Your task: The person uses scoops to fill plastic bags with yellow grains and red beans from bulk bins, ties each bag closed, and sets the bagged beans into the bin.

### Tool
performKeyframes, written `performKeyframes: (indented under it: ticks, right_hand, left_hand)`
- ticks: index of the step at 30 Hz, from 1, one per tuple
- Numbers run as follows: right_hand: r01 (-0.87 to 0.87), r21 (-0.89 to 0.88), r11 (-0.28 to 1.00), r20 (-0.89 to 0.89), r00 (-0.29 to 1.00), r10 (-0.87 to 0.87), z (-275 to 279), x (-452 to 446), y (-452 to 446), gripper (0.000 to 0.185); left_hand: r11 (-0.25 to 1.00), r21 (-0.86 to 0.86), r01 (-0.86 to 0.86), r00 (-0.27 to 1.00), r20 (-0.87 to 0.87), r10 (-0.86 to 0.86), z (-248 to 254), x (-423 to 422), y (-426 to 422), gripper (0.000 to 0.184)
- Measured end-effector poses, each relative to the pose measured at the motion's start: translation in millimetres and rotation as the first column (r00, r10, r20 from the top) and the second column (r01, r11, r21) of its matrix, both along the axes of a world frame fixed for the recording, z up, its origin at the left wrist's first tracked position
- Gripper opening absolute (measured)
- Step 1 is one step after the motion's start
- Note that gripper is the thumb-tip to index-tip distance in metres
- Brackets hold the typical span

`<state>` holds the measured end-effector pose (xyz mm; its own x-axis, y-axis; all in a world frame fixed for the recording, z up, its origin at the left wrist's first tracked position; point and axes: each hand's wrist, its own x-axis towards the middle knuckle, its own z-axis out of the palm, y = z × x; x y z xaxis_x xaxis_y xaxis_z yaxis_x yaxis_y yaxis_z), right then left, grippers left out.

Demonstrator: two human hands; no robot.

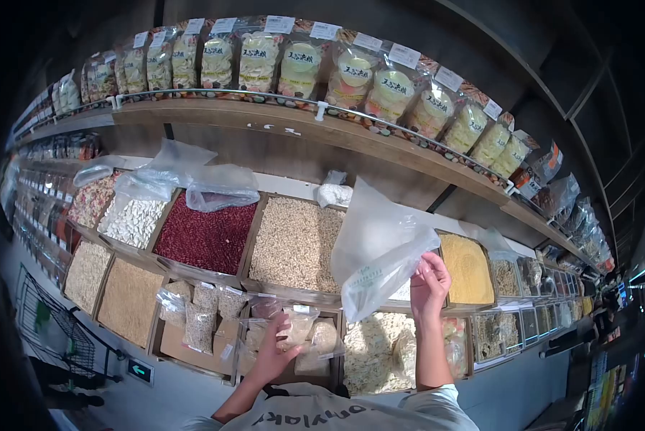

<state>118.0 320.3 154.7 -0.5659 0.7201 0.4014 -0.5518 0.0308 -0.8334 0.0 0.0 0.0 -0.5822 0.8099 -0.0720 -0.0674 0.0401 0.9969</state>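
Note:
My right hand point(429, 289) pinches the edge of a translucent plastic bag point(380, 248). The bag hangs spread out over the bins, and some green print shows near its lower end. Lower and to the left, my left hand point(271, 353) has its fingers curled round a small clear packet of pale grain point(296, 332). That packet lies among similar packets point(324, 336) in a wooden bin. Just to the right of them is a bin of pale flakes point(369, 352). The hanging bag hides part of the bin behind it.
Open bins hold dark red beans point(206, 237), white beans point(130, 221), beige beans point(288, 241) and yellow grain point(466, 269). Above them runs a wooden shelf point(265, 115) with several packaged bags point(259, 61). A wire shopping cart point(57, 323) stands at left.

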Motion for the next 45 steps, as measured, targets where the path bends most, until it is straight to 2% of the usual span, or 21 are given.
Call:
performKeyframes:
  ticks: [2,3,5,6,7,9,10,12,17,20,21,23,27,29,30,35,37,39,41,43,45]
  right_hand:
    - [-0.085,-0.226,0.970,-0.059,0.996,0.073,2,9,-30,0.027]
    - [-0.034,-0.249,0.968,-0.021,0.999,0.030,-13,24,-44,0.028]
    - [0.096,-0.085,0.992,0.240,0.968,-0.073,-22,32,-82,0.029]
    - [0.045,-0.008,0.999,0.344,0.938,-0.040,-35,39,-93,0.031]
    - [-0.012,-0.078,0.997,0.345,0.938,0.038,-46,41,-110,0.035]
    - [-0.063,-0.158,0.985,0.336,0.935,0.114,-61,39,-136,0.039]
    - [-0.122,-0.180,0.976,0.318,0.932,0.175,-63,38,-146,0.045]
    - [-0.178,-0.206,0.962,0.293,0.927,0.234,-67,38,-154,0.050]
    - [-0.240,0.052,0.969,0.415,0.888,0.198,-73,42,-153,0.068]
    - [-0.305,0.076,0.949,0.507,0.832,0.226,-70,42,-156,0.078]
    - [-0.300,0.075,0.951,0.507,0.833,0.223,-68,41,-157,0.078]
    - [-0.363,0.347,0.865,0.623,0.778,0.077,-62,38,-161,0.080]
    - [-0.388,0.398,0.831,0.689,0.725,0.008,-58,36,-161,0.075]
    - [-0.370,0.407,0.835,0.689,0.725,-0.015,-58,37,-156,0.068]
    - [-0.362,0.406,0.839,0.692,0.722,-0.023,-60,37,-151,0.066]
    - [-0.246,0.480,0.842,0.650,0.745,-0.153,-68,45,-128,0.057]
    - [-0.188,0.447,0.875,0.638,0.753,-0.163,-70,48,-123,0.052]
    - [-0.132,0.528,0.839,0.610,0.746,-0.266,-80,52,-113,0.053]
    - [-0.112,0.505,0.856,0.640,0.713,-0.285,-79,59,-105,0.054]
    - [-0.038,0.370,0.928,0.644,0.731,-0.226,-83,64,-99,0.053]
    - [-0.041,0.351,0.936,0.649,0.730,-0.211,-82,65,-99,0.052]
  left_hand:
    - [0.968,0.157,-0.197,0.964,-0.147,0.220,21,-9,5,0.087]
    - [0.973,0.140,-0.185,0.966,-0.158,0.207,28,-1,2,0.087]
    - [0.968,0.160,-0.193,0.886,-0.397,0.242,48,0,3,0.084]
    - [0.978,0.166,-0.129,0.835,-0.513,0.197,66,1,6,0.082]
    - [0.979,0.162,-0.120,0.836,-0.515,0.188,69,7,10,0.082]
    - [0.995,0.075,0.071,0.962,-0.269,-0.049,75,21,19,0.082]
    - [0.995,0.050,0.088,0.936,-0.346,-0.066,78,29,23,0.082]
    - [0.995,0.014,0.099,0.946,-0.310,-0.090,67,41,27,0.082]
    - [0.986,0.094,0.135,0.976,-0.185,-0.116,43,58,27,0.088]
    - [0.978,0.124,0.166,0.951,-0.283,-0.125,39,60,29,0.090]
    - [0.978,0.122,0.171,0.950,-0.284,-0.131,41,60,29,0.090]
    - [0.964,0.179,0.196,0.965,-0.211,-0.157,48,60,30,0.087]
    - [0.989,0.114,0.092,0.988,-0.137,-0.076,47,57,25,0.083]
    - [0.990,0.125,-0.069,0.979,-0.182,0.091,45,52,24,0.080]
    - [0.964,0.221,-0.145,0.963,-0.194,0.189,43,52,28,0.074]
    - [0.975,0.134,-0.178,0.953,-0.222,0.205,46,35,17,0.057]
    - [0.939,0.159,-0.303,0.900,-0.276,0.337,31,29,15,0.046]
    - [0.937,0.162,-0.309,0.909,-0.239,0.341,29,25,8,0.040]
    - [0.944,0.182,-0.275,0.815,-0.476,0.330,34,18,5,0.037]
    - [0.967,0.138,-0.213,0.783,-0.568,0.253,52,14,3,0.035]
    - [0.984,0.082,-0.158,0.739,-0.651,0.173,59,16,2,0.034]
